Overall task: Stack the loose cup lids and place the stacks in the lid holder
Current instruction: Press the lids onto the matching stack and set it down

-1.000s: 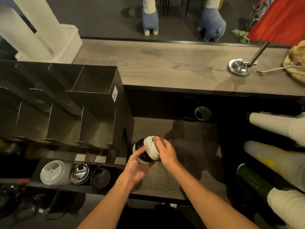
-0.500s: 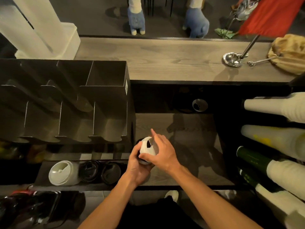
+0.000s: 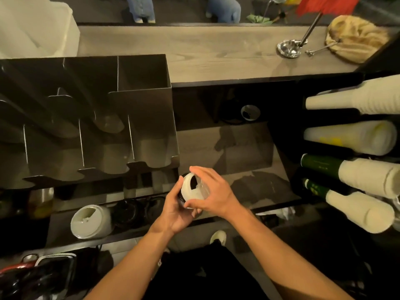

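Left: overhanging steel rack (image 3: 140, 118); beneath it, lid holder (image 3: 60, 226) partly filled. Right: open counter (image 3: 238, 152). Hands together: left hand (image 3: 175, 213) cupping, right hand (image 3: 214, 195) capping the lid stack (image 3: 191, 189), just off the rack's corner. Step, judged: squaring the stack. Next: low leftward carry under the rack edge.

Single head-worn view, steeply downward, close above counter (image 3: 216, 50).
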